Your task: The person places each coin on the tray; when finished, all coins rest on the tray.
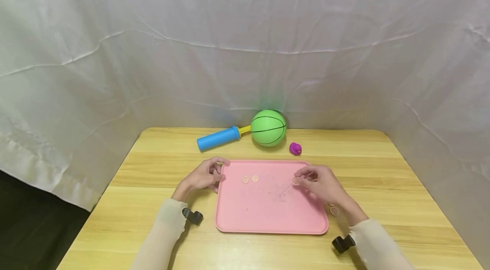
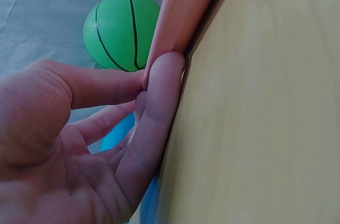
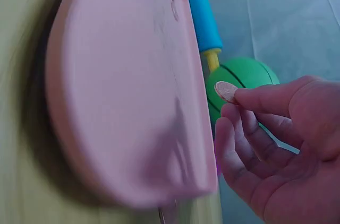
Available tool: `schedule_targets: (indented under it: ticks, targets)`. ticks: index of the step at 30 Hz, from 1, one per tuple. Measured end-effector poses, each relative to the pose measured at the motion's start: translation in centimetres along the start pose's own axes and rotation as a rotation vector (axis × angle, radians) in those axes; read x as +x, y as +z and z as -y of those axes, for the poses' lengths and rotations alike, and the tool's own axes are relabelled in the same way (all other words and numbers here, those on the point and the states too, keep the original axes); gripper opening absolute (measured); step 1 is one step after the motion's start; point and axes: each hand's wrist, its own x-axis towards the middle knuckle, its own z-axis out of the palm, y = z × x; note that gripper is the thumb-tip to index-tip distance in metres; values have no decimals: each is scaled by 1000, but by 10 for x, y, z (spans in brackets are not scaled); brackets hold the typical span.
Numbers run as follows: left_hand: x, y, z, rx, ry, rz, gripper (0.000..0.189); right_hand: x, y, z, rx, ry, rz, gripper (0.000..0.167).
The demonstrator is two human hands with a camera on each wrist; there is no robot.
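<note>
Where the head camera looks down on the wooden table [image 1: 134,219], the person's left hand [image 1: 206,174] grips the left rim of a pink tray [image 1: 264,217], while the right hand [image 1: 321,183] pinches a copper-coloured coin [image 1: 296,181] over the tray's right part. Two flat coins [image 1: 255,179] lie side by side on the tray, just right of the left hand and well to the left of the right hand. Outside the tray, beneath the right wrist, lies a loose coin [image 1: 334,211], with another partly hidden next to it. Beyond the left hand and slightly to its right rests a blue hand pump [image 1: 219,139], its yellow end directed at a green toy basketball [image 1: 269,128]; whether the two touch cannot be told. The ball sits beyond both hands, between them. A purple toy duck [image 1: 295,149] lies beyond the right hand, a little to its left.

From the left wrist, the thumb and a finger appear closed narrowly about the tray's rim, with the ball visible beyond the thumb.

From the right wrist, the thumb and fingertips hold the coin near its edge, clear of the tray floor, and the remaining fingers curve below. The ball appears behind the held coin.
</note>
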Motion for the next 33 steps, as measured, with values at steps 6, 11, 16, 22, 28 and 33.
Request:
schedule_targets:
  ticks: [6, 11, 16, 22, 28, 33]
  targets:
    - [-1, 0, 0, 5, 3, -4, 51, 16, 22, 10, 19, -24, 31, 15]
    - [-1, 1, 0, 11, 5, -3, 51, 29, 35, 17, 80, 0, 67, 17]
    - [0, 1, 0, 14, 6, -6, 52, 42, 49, 20, 15, -22, 56, 15]
    - [0, 1, 1, 15, 4, -7, 51, 57, 63, 17, -29, -74, 68, 12]
    - [0, 2, 1, 12, -4, -13, 51, 65, 70, 17, -24, -81, 68, 9]
    - [0, 0, 1, 12, -2, -14, 51, 66, 73, 21, -21, -69, 75, 9]
